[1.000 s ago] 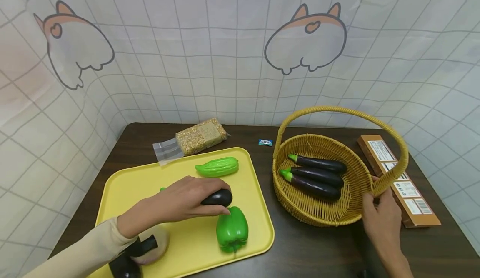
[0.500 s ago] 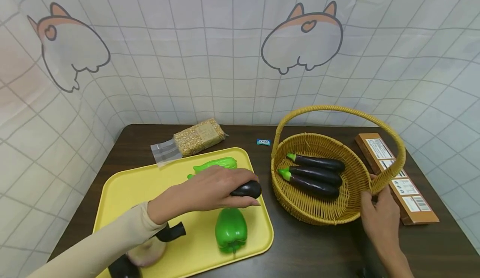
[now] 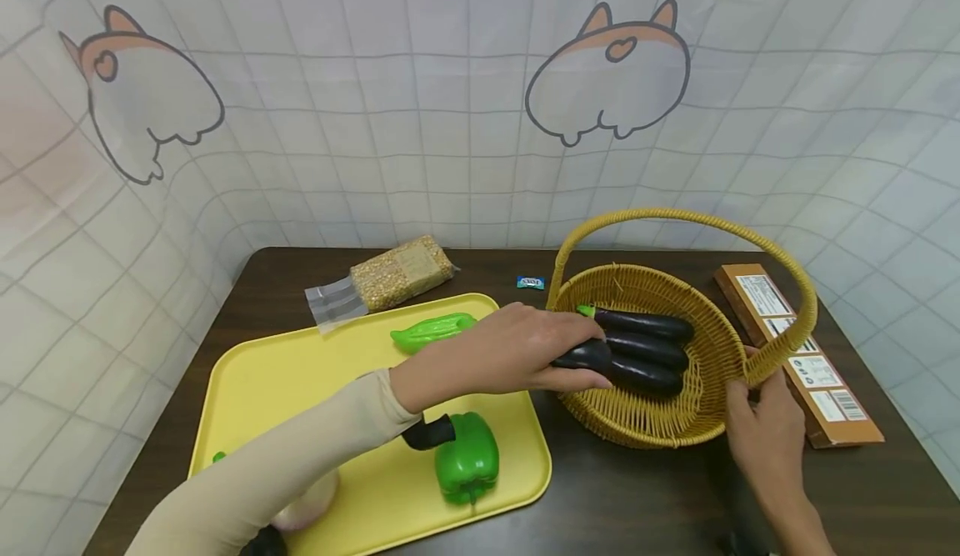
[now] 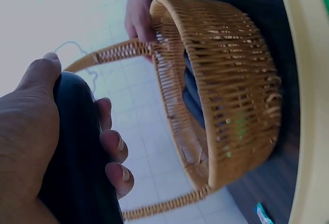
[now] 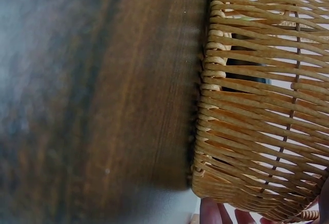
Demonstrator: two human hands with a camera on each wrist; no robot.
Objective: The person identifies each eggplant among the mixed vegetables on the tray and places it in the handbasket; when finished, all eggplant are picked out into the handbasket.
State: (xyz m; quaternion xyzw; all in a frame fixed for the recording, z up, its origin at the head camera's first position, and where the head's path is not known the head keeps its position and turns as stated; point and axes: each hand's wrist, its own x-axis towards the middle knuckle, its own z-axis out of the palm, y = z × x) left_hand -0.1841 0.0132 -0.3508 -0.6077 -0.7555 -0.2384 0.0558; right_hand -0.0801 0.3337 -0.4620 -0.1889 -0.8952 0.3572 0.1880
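In the head view my left hand (image 3: 517, 348) grips a dark eggplant (image 3: 588, 358) over the left rim of the yellow wicker basket (image 3: 611, 421). Thumb and fingers wrap the eggplant (image 4: 79, 147) in the left wrist view, with the basket (image 4: 239, 90) beyond it. Several other eggplants (image 3: 652, 327) lie side by side inside the basket, partly covered by my hand in the head view. My right hand (image 3: 768, 435) holds the basket's right rim at the foot of its handle. In the right wrist view its fingertips (image 5: 211, 212) show under the wicker.
A yellow tray (image 3: 262, 389) on the left bears a green bell pepper (image 3: 467, 460), a green bitter melon (image 3: 427, 333) and a pale round item (image 3: 311, 502) half behind my sleeve. Behind it are a bag of corn kernels (image 3: 405, 272) and a small blue packet (image 3: 531, 283). A flat box (image 3: 802, 356) lies right.
My left hand has carried the eggplant rightward, from above the tray to over the basket's left side. My right hand stays at the basket rim.
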